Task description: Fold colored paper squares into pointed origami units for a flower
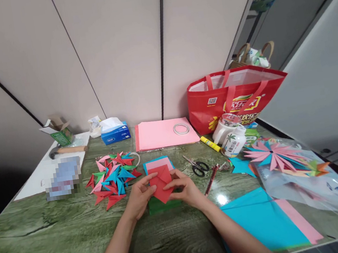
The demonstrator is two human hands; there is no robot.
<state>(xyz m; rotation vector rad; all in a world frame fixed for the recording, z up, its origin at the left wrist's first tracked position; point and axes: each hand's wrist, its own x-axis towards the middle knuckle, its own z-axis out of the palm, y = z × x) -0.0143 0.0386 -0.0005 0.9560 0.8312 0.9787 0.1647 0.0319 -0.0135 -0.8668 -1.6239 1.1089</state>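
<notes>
A red square of origami paper (165,192) with folded flaps is held between my two hands, one corner pointing toward me. My left hand (141,195) pinches its left edge, thumb on top. On the right edge, the fingers and thumb of my right hand (185,186) grip the same paper. Beneath it lies a small stack of paper squares, with blue, pink (149,167) and green (155,206) edges showing. To the left is a pile of folded paper pieces (116,178) in red, pink, blue and green.
Black-handled scissors (198,167), a red pen (211,179) and a yellow glue stick (210,143) lie to the right. Blue sheets (254,219) sit at the near right. Behind stand a pink paper stack (160,134), a tissue box (115,134) and a red bag (201,111). A hammer (71,149) lies left.
</notes>
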